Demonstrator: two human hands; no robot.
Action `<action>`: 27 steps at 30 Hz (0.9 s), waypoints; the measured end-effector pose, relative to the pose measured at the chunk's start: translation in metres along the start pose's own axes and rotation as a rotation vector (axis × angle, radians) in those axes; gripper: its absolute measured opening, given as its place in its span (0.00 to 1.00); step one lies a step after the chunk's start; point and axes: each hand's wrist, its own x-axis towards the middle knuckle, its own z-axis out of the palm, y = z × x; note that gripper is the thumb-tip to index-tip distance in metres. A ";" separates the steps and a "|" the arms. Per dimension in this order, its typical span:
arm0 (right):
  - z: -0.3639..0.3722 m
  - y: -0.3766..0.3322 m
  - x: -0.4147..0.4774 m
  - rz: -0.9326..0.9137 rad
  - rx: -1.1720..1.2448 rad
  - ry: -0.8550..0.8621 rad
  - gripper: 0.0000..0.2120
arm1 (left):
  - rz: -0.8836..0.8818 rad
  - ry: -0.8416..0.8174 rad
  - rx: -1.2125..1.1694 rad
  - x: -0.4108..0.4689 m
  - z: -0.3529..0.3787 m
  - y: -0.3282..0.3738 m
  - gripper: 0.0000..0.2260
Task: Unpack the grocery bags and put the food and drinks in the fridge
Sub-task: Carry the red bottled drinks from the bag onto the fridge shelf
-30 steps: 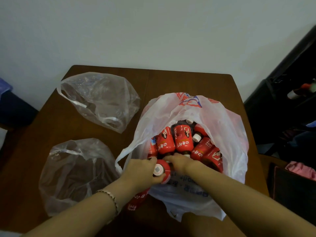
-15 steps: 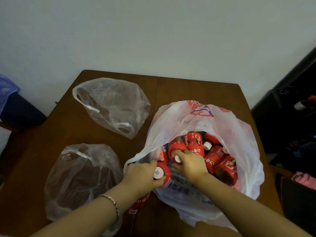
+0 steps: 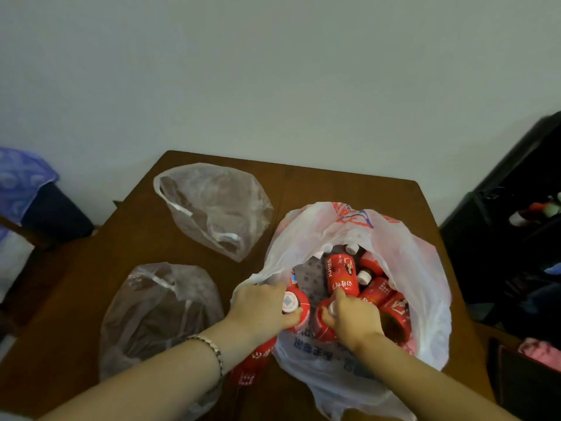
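red-labelled bottle [image 3: 299,309] at white printed bag's [image 3: 425,268] near-left rim, left hand [image 3: 261,308] curled round its capped top | second red bottle [image 3: 321,328] inside bag, right hand [image 3: 353,317] gripping its top, forearm angled in | bag on wooden table [image 3: 349,189]

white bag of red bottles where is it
Head view: the white bag sits on the right half of the table, just right of the far clear bag and near clear bag.
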 end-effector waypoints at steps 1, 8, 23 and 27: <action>-0.010 0.000 -0.001 -0.027 0.009 0.019 0.15 | -0.023 0.031 -0.011 -0.003 -0.006 0.004 0.23; -0.105 -0.011 -0.017 -0.423 0.019 0.123 0.17 | -0.257 0.132 0.055 -0.042 -0.050 0.041 0.22; -0.179 -0.117 -0.201 -1.205 -0.196 0.193 0.17 | -0.963 0.271 0.058 -0.294 -0.113 0.128 0.19; -0.155 -0.155 -0.304 -1.457 -0.160 0.149 0.15 | -1.236 0.311 0.085 -0.409 -0.101 0.161 0.20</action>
